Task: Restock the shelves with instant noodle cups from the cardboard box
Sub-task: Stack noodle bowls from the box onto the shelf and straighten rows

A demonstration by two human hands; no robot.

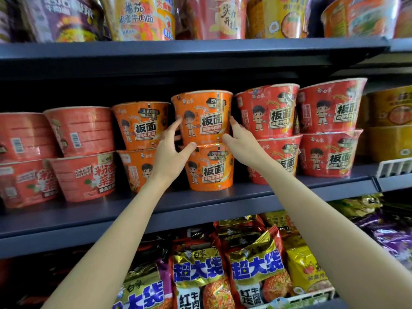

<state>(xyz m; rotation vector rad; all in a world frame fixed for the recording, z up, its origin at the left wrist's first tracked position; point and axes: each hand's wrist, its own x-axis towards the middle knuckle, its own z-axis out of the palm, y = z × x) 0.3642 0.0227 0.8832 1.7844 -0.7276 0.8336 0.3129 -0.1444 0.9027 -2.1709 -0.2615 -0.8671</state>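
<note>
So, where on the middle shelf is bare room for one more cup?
Free: the bare front strip of the middle shelf, before the left red cups and left orange stack; also the dark room above them. Crowded: right of the upper orange cup, the right red cups stand tight.

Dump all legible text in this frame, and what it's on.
"板面", "香辣牛肉味": upper orange cup.
"板面": red cups to its right; their smaller line is blurred.
"超大袋", "白家": noodle bags, lower shelf.
"番茄鸡蛋牛肉面": yellow cup, top shelf.
"实力开挂": top-shelf red cup.
"粉面菜蛋": left red cup.
Barcodes, other small print: too blurred to read.
</note>
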